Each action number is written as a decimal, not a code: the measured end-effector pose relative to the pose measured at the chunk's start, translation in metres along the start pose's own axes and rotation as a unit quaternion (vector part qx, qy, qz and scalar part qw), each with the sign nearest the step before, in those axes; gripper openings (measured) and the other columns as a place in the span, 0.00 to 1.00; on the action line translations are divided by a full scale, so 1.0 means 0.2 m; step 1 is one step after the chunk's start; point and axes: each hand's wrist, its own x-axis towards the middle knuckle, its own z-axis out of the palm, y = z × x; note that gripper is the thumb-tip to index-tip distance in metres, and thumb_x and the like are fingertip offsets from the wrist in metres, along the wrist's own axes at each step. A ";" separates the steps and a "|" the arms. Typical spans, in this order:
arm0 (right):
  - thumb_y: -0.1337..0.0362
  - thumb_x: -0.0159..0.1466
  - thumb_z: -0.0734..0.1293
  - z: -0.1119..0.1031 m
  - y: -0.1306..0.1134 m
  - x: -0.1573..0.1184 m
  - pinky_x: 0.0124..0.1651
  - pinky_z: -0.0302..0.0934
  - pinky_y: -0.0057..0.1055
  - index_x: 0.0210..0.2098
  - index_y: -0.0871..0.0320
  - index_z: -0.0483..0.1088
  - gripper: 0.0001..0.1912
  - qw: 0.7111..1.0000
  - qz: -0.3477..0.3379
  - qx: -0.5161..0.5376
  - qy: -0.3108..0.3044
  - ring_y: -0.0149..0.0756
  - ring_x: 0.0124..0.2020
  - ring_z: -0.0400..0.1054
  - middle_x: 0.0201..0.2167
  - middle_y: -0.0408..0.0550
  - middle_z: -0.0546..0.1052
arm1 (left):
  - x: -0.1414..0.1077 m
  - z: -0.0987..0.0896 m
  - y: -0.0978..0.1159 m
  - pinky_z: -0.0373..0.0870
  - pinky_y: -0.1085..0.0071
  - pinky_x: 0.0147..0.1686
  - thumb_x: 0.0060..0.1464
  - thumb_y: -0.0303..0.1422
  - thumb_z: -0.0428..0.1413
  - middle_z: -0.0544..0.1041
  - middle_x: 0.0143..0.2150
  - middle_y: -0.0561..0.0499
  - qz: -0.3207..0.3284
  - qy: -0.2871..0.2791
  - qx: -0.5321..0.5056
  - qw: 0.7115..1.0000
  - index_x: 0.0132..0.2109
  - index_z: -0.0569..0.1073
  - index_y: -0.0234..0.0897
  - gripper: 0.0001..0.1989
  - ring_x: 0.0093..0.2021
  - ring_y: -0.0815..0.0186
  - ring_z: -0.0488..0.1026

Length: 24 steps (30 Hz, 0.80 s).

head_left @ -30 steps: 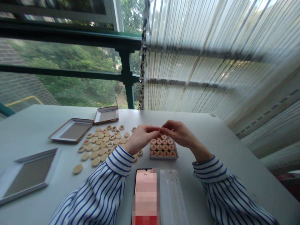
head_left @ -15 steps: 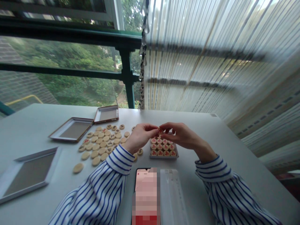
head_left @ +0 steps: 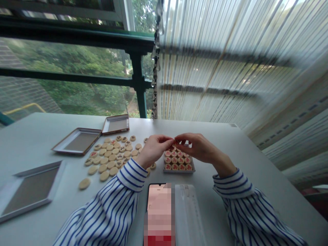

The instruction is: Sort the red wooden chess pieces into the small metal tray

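Between the fingertips of my left hand [head_left: 153, 149] and my right hand [head_left: 199, 147] is a small round Chinese chess piece [head_left: 176, 142]. Both hands pinch it, and the fingers hide most of it. Just below lies a shallow box [head_left: 179, 171] holding rows of wooden chess pieces [head_left: 174, 160] with red characters, facing up. My right hand covers the box's far right corner. To the left of my left hand, loose chess pieces [head_left: 112, 157] are scattered on the table; many are blank side up, and some show dark or red characters.
A phone [head_left: 159, 205] lies in front of me, with a clear plastic case [head_left: 189, 212] beside it. Box lids or trays stand at the left: a white one [head_left: 51, 200], a brown-edged one [head_left: 83, 153] and a smaller one [head_left: 116, 131]. A string curtain [head_left: 205, 68] hangs beyond the table.
Hardly anything differs. The piece between my fingertips seems slightly turned, and the view has shifted a little.
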 end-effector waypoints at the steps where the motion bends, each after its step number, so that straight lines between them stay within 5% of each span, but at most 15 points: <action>1: 0.62 0.59 0.63 0.00 0.01 0.00 0.32 0.60 0.27 0.40 0.56 0.71 0.11 1.000 0.002 -0.002 -0.001 0.28 0.29 0.67 0.30 0.44 0.76 | 0.00 0.00 0.00 0.69 0.68 0.37 0.48 0.33 0.56 0.77 0.31 0.45 0.002 0.000 0.010 1.000 0.36 0.74 0.28 0.11 0.31 0.68 0.73; 12: 0.63 0.58 0.63 -0.06 0.10 -0.03 0.32 0.60 0.28 0.38 0.55 0.71 0.10 0.998 0.048 -0.045 -0.011 0.29 0.29 0.68 0.31 0.43 0.76 | 0.02 -0.11 -0.03 0.66 0.67 0.41 0.48 0.37 0.54 0.77 0.39 0.43 0.062 0.074 0.254 0.962 0.44 0.73 0.31 0.18 0.39 0.62 0.73; 24: 0.61 0.58 0.62 -0.08 0.13 -0.04 0.33 0.59 0.27 0.35 0.56 0.72 0.10 0.990 0.065 -0.117 -0.045 0.31 0.30 0.67 0.30 0.45 0.76 | 0.03 -0.16 -0.06 0.65 0.68 0.44 0.51 0.39 0.48 0.75 0.44 0.44 0.058 0.010 0.435 0.898 0.47 0.72 0.33 0.20 0.44 0.61 0.71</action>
